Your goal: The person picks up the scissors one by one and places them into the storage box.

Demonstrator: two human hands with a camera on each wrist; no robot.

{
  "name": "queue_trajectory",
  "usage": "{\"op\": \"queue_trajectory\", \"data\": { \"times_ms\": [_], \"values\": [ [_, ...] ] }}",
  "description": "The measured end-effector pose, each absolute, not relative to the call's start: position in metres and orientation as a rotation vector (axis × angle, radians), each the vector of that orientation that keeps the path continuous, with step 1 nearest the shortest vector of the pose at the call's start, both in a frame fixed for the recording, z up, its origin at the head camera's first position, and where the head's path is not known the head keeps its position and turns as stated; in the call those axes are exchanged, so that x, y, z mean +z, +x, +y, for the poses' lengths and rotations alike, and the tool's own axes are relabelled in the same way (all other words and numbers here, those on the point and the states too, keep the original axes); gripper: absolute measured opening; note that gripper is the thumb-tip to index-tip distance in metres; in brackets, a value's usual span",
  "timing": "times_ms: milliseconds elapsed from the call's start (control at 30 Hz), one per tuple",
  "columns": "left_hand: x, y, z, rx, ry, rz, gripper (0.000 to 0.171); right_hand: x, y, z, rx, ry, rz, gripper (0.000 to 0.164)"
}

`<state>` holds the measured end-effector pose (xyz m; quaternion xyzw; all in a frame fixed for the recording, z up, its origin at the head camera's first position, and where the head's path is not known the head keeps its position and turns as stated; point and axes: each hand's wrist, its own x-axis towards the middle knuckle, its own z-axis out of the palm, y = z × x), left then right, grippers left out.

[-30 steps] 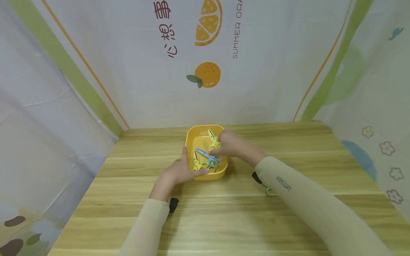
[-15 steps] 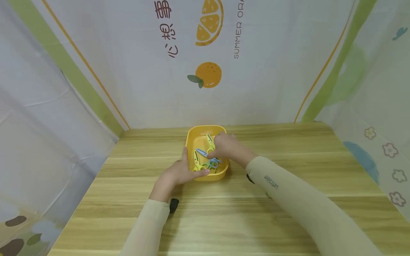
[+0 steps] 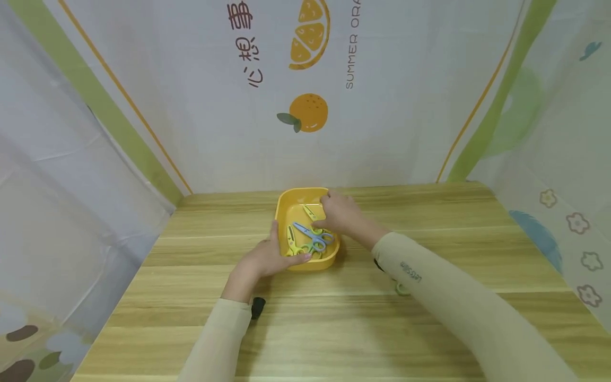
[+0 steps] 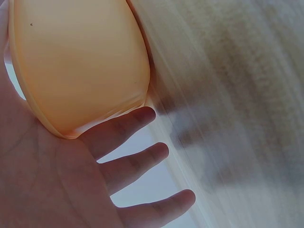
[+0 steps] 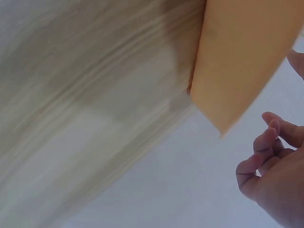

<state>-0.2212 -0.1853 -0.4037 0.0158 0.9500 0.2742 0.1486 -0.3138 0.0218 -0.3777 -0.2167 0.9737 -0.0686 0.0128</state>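
The yellow plastic tray (image 3: 285,204) stands on the wooden table, with several children's scissors inside. My left hand (image 3: 267,255) holds its near left corner. In the left wrist view the palm and spread fingers (image 4: 126,133) lie along the tray's outside, while the thumb reaches over the near rim. Blue scissors (image 3: 302,228) lie across yellow scissors and green handles. My right hand (image 3: 342,213) hovers at the tray's right side, over another pair of yellow scissors (image 3: 309,213). In the right wrist view its thumb and index finger are apart, the other fingers loosely bent, nothing visible between them.
A green loop-shaped handle (image 3: 402,288) shows on the table, partly under the right sleeve (image 3: 429,286). Behind the tray, a white printed curtain (image 3: 391,132) hangs at the table's far edge, with further curtains at both sides.
The yellow scissors under my right hand have shifted left and lower into the tray. My right hand moved left, then slightly back right and away from the blue scissors. The left hand stays put.
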Motion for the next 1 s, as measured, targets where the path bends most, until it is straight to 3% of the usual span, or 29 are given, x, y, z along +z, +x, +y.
{"op": "queue_trajectory", "data": {
  "times_ms": [1000],
  "values": [
    [-0.404, -0.222, -0.183, 0.765, 0.037, 2.719, 0.144, -0.338, -0.283, 0.069, -0.534, -0.718, 3.008, 0.085]
  ]
}}
